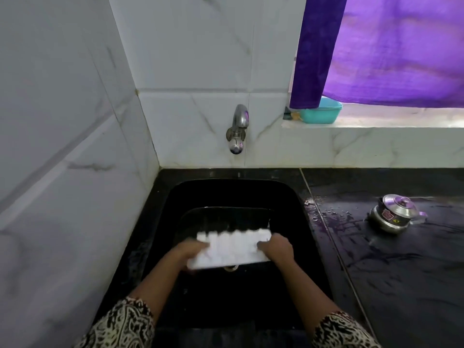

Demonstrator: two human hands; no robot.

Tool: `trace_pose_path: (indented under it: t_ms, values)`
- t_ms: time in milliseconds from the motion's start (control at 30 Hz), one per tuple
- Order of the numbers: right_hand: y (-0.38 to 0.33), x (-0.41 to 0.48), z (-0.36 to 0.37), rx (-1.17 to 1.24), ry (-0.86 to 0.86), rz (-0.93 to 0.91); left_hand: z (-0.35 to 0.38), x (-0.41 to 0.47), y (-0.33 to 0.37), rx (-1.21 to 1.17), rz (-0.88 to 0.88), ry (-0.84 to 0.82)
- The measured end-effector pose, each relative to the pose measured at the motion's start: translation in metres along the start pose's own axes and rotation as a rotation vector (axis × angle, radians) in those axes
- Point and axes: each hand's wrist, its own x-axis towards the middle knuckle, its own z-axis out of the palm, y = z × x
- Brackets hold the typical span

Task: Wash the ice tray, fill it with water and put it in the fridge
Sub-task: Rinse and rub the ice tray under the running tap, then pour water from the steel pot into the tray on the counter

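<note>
Now left hand (193, 249) and right hand (276, 247) grasp the ice tray (232, 248) ends over the sink (303, 222); best raise it level under the tap (237, 129).

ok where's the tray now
Head view, low centre: the tray is in the sink, held at its ends by the left hand and right hand.

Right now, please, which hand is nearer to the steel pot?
Right. The right hand holds the tray at the end toward the pot; the left hand holds its far end.
</note>
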Motion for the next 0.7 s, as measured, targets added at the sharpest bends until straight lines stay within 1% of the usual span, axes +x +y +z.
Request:
trace_pose_path:
  t_ms: [33,67,100,167,233,300,333,367,400,433,467,500,533,567,600,633,700]
  values:
    - [0.002,0.0,0.001,-0.072,-0.02,0.042,0.002,0.002,-0.007,-0.059,-0.11,-0.112]
    - [-0.001,0.002,-0.004,-0.091,0.029,0.015,0.001,0.004,-0.006,-0.136,-0.092,-0.108]
    - [-0.01,0.003,-0.014,-0.088,0.115,-0.048,-0.003,0.006,0.002,-0.195,-0.002,-0.037]
    - [-0.034,0.003,-0.046,-0.081,0.281,-0.202,-0.012,0.002,0.033,-0.243,0.231,0.14]
    - [-0.056,-0.003,-0.079,0.001,0.434,-0.331,-0.025,-0.017,0.067,-0.304,0.448,0.215]
    - [-0.066,-0.012,-0.096,0.143,0.591,-0.458,-0.035,-0.032,0.082,-0.347,0.702,0.314]
    - [-0.067,-0.017,-0.095,0.219,0.644,-0.509,-0.037,-0.036,0.082,-0.339,0.773,0.385]
    - [-0.064,-0.02,-0.088,0.257,0.672,-0.521,-0.036,-0.034,0.076,-0.282,0.792,0.431]
    - [-0.056,-0.02,-0.077,0.234,0.638,-0.477,-0.033,-0.029,0.069,-0.196,0.708,0.404]
    - [-0.046,-0.017,-0.062,0.105,0.522,-0.373,-0.028,-0.022,0.059,-0.076,0.536,0.287]
    - [-0.035,-0.015,-0.045,-0.087,0.329,-0.218,-0.021,-0.015,0.043,0.081,0.32,0.112]
    - [-0.025,-0.014,-0.03,-0.232,0.149,-0.081,-0.017,-0.01,0.027,0.232,0.145,-0.029]
    - [-0.016,-0.014,-0.018,-0.286,0.068,-0.009,-0.013,-0.005,0.011,0.314,0.049,-0.092]
    - [-0.01,-0.015,-0.012,-0.27,0.071,0.01,-0.011,0.0,-0.001,0.297,0.032,-0.074]
    - [-0.008,-0.014,-0.01,-0.226,0.122,0.004,-0.009,0.005,-0.008,0.216,0.046,-0.03]
    - [-0.008,-0.013,-0.01,-0.202,0.185,-0.025,-0.007,0.009,-0.012,0.143,0.072,0.021]
    - [-0.008,-0.014,-0.018,-0.181,0.228,-0.085,-0.001,0.009,-0.011,0.085,0.14,0.088]
